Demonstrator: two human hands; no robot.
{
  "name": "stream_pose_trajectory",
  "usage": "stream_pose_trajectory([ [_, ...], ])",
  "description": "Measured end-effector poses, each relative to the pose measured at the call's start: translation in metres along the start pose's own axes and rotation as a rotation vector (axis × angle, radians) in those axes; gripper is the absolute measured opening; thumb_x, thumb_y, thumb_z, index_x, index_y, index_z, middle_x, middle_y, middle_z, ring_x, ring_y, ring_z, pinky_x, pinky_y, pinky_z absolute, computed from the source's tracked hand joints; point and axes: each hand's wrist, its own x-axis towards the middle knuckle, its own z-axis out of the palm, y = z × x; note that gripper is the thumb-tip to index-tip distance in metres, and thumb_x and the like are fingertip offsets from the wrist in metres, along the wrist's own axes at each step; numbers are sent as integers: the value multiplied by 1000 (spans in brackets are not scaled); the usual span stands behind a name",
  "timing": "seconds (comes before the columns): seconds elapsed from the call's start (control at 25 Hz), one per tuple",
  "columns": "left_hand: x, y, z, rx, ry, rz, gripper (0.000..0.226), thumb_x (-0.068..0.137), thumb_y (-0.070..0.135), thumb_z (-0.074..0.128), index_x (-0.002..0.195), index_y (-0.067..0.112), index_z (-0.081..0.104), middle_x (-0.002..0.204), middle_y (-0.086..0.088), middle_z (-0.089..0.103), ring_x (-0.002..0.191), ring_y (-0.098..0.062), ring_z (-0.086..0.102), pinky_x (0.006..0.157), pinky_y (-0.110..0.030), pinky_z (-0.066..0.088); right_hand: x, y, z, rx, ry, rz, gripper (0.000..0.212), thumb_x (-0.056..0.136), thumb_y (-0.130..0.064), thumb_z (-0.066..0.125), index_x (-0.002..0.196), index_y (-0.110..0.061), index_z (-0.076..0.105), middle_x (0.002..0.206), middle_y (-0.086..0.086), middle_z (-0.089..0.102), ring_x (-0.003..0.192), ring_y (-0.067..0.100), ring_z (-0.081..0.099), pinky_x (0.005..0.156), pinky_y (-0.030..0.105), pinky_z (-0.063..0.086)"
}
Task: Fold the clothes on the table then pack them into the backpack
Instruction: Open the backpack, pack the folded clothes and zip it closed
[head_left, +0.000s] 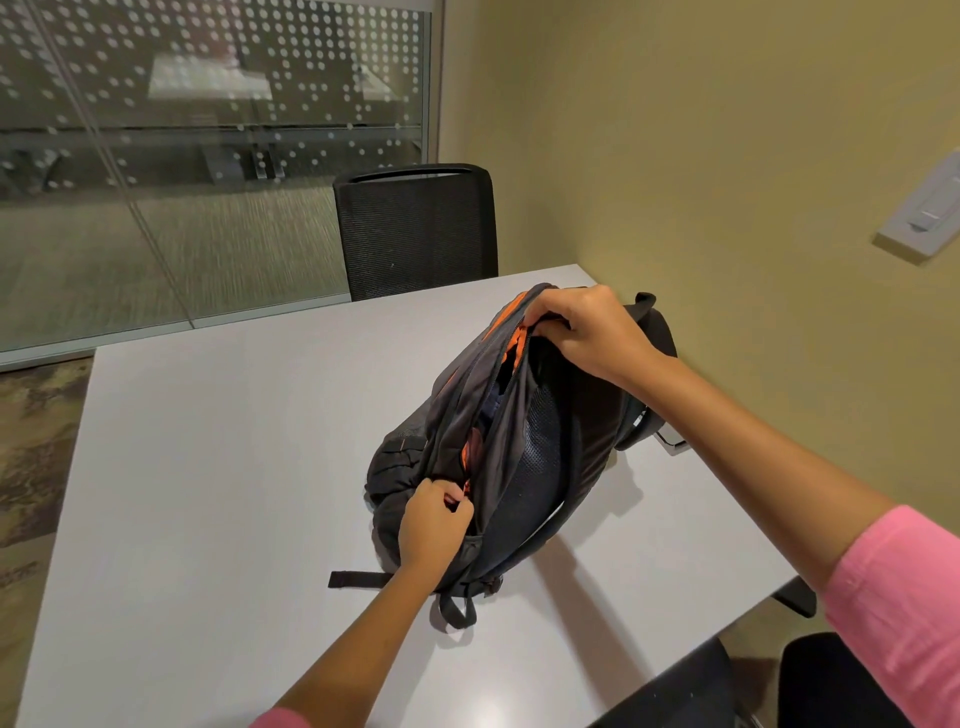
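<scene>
Table (208, 467), pale grey and rectangular, fills the lower middle of the view, with its far right corner against a yellow-green wall (727, 130). Glass partition (208, 130) with a white dot pattern runs behind the table on the left. Black mesh-backed chair (415, 228) stands at the far edge of the table; another dark chair (841, 680) shows in part at the near right corner.

Backpack (524, 441), dark grey with orange trim, lies on the right half of the table, its top pointing away from the person. Main zip is partly undone along its length; dark blue fabric (496, 410) and a reddish-orange item (474, 447) show inside the gap, neither identifiable further. Loose black strap (358, 578) trails from the base onto the table surface.

Right hand (587, 332), arm in a pink sleeve (904, 608), grips the rim of the opening at the far end, fingers curled over the fabric. Left hand (434, 522) pinches at the near end of the zip line with thumb and fingertips closed together; whether it holds the zip pull or the fabric cannot be determined
</scene>
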Motion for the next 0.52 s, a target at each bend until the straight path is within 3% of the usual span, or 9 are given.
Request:
stream_pose_trajectory([
  [0.24, -3, 6, -7, -253, -94, -198, 5, 86, 17, 63, 89, 20, 61, 72, 1, 66, 72, -17, 61, 70, -27, 49, -3, 1, -1, 6, -6, 10, 18, 82, 5, 66, 94, -7, 71, 91, 5, 72, 83, 21, 67, 77, 35, 56],
  [0.32, -1, 6, -12, -355, -163, -294, 5, 89, 16, 62, 86, 16, 65, 69, -1, 66, 62, -17, 58, 75, -35, 52, -5, 2, -2, 0, -7, 5, 17, 81, 4, 67, 94, -7, 71, 91, 6, 72, 83, 21, 67, 77, 35, 56],
  [0.52, 10, 12, -42, -375, -169, -302, 14, 90, 14, 59, 81, 12, 69, 69, -3, 65, 63, -16, 56, 76, -36, 50, -10, 7, -4, 1, 8, 55, 16, 81, 3, 68, 92, -8, 72, 90, 4, 72, 84, 20, 67, 77, 37, 56],
])
